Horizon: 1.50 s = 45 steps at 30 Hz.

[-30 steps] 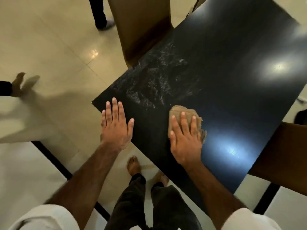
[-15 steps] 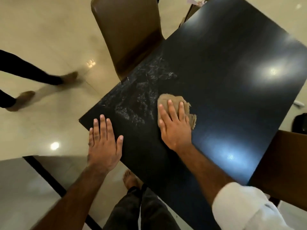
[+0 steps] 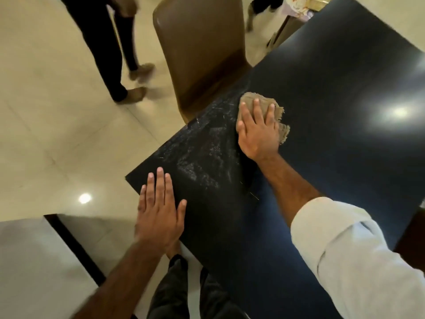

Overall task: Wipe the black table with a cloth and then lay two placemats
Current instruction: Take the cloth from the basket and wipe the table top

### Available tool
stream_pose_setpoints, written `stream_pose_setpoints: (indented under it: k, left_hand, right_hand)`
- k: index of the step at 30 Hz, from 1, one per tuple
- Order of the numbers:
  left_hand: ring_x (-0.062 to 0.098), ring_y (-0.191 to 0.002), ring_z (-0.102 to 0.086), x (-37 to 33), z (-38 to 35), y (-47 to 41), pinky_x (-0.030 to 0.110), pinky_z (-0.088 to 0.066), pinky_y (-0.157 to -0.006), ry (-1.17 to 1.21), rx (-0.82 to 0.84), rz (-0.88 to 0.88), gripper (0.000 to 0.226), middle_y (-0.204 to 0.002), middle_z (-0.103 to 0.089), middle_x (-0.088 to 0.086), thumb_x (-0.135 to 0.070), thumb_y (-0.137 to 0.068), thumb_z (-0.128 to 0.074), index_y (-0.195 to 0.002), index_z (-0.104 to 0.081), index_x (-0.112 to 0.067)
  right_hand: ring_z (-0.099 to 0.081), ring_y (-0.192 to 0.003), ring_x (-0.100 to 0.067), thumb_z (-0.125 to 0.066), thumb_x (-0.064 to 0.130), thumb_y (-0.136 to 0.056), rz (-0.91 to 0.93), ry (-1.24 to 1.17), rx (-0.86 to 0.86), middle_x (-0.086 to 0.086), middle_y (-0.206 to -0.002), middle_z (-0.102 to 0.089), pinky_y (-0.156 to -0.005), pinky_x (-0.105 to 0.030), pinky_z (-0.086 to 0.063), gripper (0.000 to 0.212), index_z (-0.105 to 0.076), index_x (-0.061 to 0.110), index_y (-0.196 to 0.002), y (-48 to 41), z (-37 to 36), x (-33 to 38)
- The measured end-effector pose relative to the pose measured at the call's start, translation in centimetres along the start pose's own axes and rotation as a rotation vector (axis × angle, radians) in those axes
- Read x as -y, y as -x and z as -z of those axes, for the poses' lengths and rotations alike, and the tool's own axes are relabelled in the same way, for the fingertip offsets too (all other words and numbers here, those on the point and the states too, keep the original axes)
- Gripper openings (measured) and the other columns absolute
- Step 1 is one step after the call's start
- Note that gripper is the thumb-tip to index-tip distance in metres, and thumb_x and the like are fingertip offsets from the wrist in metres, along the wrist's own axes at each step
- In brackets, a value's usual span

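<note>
**Hand positions.** Your right hand (image 3: 257, 132) lies flat on the tan cloth (image 3: 283, 132). The fingers are straight and spread, and the palm presses the cloth onto the black table (image 3: 333, 100). Nothing is pinched or curled around. A flat palm likely spreads pressure across the cloth, so each pass covers a broad strip.

**Cloth location.** The cloth sits near the table's left edge, just beside the brown chair (image 3: 202, 49). It is at the far end of a greyish streaked patch (image 3: 202, 153).

**Support hand.** Your left hand (image 3: 158, 217) rests flat on the near corner with fingers straight, holding nothing. It probably braces you as you lean to reach.

**Stage.** This appears to be the wiping step. The streaked patch lies between your hands, and you cannot tell whether it is residue or a damp film.

**Placemats.** No placemats lie on the table. A floral-patterned item (image 3: 296, 8) shows beyond the far corner, and what it is cannot be told.

**Containers.** None is in view.
</note>
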<state>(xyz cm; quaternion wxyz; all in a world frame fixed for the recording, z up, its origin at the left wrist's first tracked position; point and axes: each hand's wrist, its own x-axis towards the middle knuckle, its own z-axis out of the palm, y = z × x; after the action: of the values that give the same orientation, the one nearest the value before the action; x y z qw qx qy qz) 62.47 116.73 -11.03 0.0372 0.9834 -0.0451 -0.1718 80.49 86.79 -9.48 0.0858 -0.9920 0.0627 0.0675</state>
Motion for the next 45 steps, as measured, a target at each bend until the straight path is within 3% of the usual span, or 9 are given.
stream_pose_setpoints:
  k: [6,13,17,23,26,31,37,41,45]
  left_hand:
    - [0.03,-0.169,0.026,-0.2,0.6,-1.4,0.053,0.002,-0.14,0.081,-0.008,-0.002,0.085,-0.181,0.031,0.01,-0.062,-0.11,-0.005,-0.175,0.014,-0.01]
    - [0.031,-0.171,0.019,0.1,-0.5,-1.6,0.053,-0.001,-0.139,0.093,-0.078,-0.026,0.083,-0.184,0.021,0.012,-0.061,-0.113,-0.007,-0.176,0.006,-0.008]
    - [0.03,-0.171,0.02,0.1,-0.6,-1.5,0.052,0.001,-0.14,0.098,-0.082,-0.019,0.082,-0.184,0.023,0.011,-0.06,-0.113,-0.007,-0.176,0.007,-0.008]
    - [0.03,-0.171,0.019,0.1,-0.4,-1.4,0.055,-0.004,-0.14,0.127,-0.065,-0.015,0.085,-0.184,0.022,0.012,-0.061,-0.112,-0.01,-0.176,0.003,-0.007]
    - [0.031,-0.171,0.02,0.0,-0.5,-1.5,0.054,0.0,-0.139,0.125,-0.071,0.003,0.087,-0.183,0.023,0.014,-0.061,-0.112,-0.013,-0.176,0.002,-0.005]
    - [0.032,-0.168,0.03,0.1,-0.5,-1.8,0.054,0.009,-0.138,0.118,-0.026,0.038,0.088,-0.179,0.034,0.015,-0.061,-0.11,-0.011,-0.174,0.011,-0.005]
    - [0.03,-0.167,0.033,0.0,-0.4,-1.3,0.051,0.012,-0.138,0.157,-0.028,0.034,0.086,-0.179,0.035,0.013,-0.061,-0.11,-0.006,-0.174,0.013,-0.006]
    - [0.026,-0.166,0.035,-0.1,0.5,-1.5,0.052,0.01,-0.139,0.253,0.014,0.064,0.09,-0.179,0.036,0.01,-0.062,-0.106,-0.008,-0.175,0.012,-0.007]
    - [0.028,-0.167,0.031,-3.3,2.9,-2.5,0.053,0.011,-0.138,0.304,-0.038,0.029,0.088,-0.18,0.033,0.007,-0.064,-0.109,-0.017,-0.175,0.013,-0.014]
  right_hand:
    - [0.001,-0.17,-0.042,-0.024,0.055,-0.113,0.174,0.044,0.134,0.003,-0.186,-0.007,-0.125,-0.071,-0.033,0.066,-0.011,0.04,-0.176,7.3,0.0,-0.1]
    - [-0.012,-0.167,-0.052,-0.014,0.062,-0.103,-0.084,-0.001,0.064,-0.008,-0.184,-0.018,-0.126,-0.073,-0.029,0.085,-0.021,0.019,-0.177,-3.7,1.8,0.3]
    - [-0.006,-0.168,-0.05,-0.015,0.059,-0.106,0.054,0.025,0.065,-0.005,-0.185,-0.014,-0.13,-0.071,-0.023,0.081,-0.017,0.022,-0.177,-7.5,1.3,4.5]
    - [0.002,-0.171,-0.038,-0.028,0.054,-0.114,0.249,0.039,0.111,0.005,-0.186,-0.004,-0.13,-0.067,-0.023,0.07,-0.01,0.03,-0.178,1.7,0.2,3.5]
    - [0.004,-0.171,-0.036,-0.029,0.055,-0.114,0.186,0.03,0.119,0.006,-0.186,-0.003,-0.132,-0.067,-0.022,0.07,-0.009,0.032,-0.178,3.3,0.8,0.1]
    - [-0.006,-0.169,-0.048,-0.012,0.064,-0.104,-0.049,-0.016,0.052,-0.003,-0.185,-0.013,-0.131,-0.071,-0.021,0.082,-0.017,0.026,-0.177,-3.8,1.5,0.0]
    - [-0.002,-0.169,-0.046,-0.02,0.058,-0.11,0.203,0.007,0.089,-0.001,-0.186,-0.01,-0.129,-0.072,-0.025,0.074,-0.013,0.027,-0.177,-2.6,0.8,4.0]
    - [0.007,-0.171,-0.037,-0.026,0.057,-0.111,0.226,-0.043,0.159,0.007,-0.186,-0.001,-0.13,-0.07,-0.025,0.073,-0.01,0.032,-0.178,5.3,0.3,1.9]
    - [0.018,-0.168,-0.016,-0.032,0.046,-0.115,0.23,-0.349,0.282,0.012,-0.184,0.0,-0.139,-0.056,-0.004,0.066,-0.015,0.03,-0.177,9.0,1.4,0.1]
